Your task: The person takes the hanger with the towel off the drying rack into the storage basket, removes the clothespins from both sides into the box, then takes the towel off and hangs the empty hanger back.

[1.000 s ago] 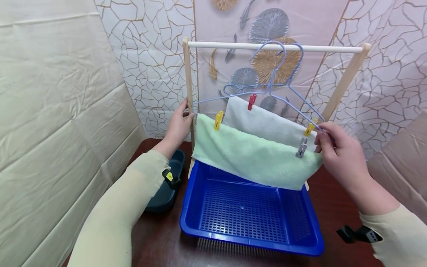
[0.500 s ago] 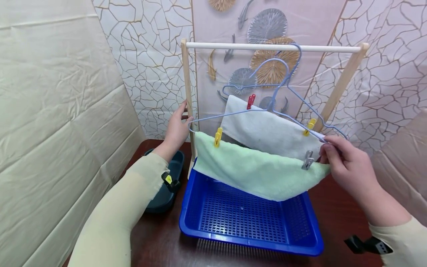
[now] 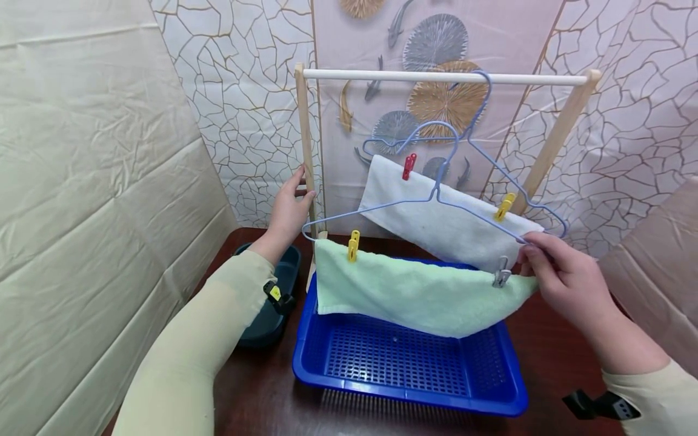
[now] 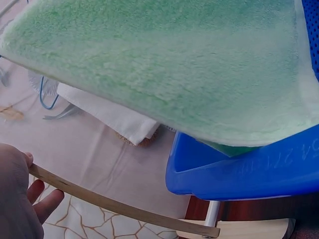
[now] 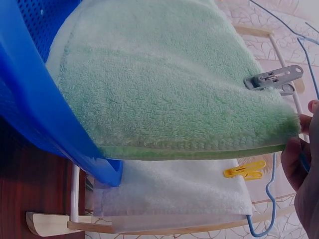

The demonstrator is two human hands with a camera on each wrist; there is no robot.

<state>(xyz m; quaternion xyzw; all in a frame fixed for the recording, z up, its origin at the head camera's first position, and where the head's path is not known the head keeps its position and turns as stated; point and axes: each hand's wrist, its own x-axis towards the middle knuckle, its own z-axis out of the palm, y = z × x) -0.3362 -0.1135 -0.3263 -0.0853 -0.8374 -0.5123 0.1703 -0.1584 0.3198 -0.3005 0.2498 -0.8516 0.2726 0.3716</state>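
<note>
My left hand grips the left wooden post of a small drying rack, thumb and fingers on either side of it. With my right hand I pinch the right end of a blue wire hanger by a corner of its light green towel. A yellow clothespin and a grey clothespin sit on the towel's top edge. This hanger's hook is below the white rod, off it. Behind, a second hanger hangs from the rod with a white towel.
A blue perforated basket stands on the dark table under the green towel. Left of it, partly behind my left arm, is a dark teal tray. Red and yellow clothespins hold the white towel.
The front hanger's hook has come away from the rod, and the hanger and green towel have dropped lower with my right hand. My left hand stays on the post.
</note>
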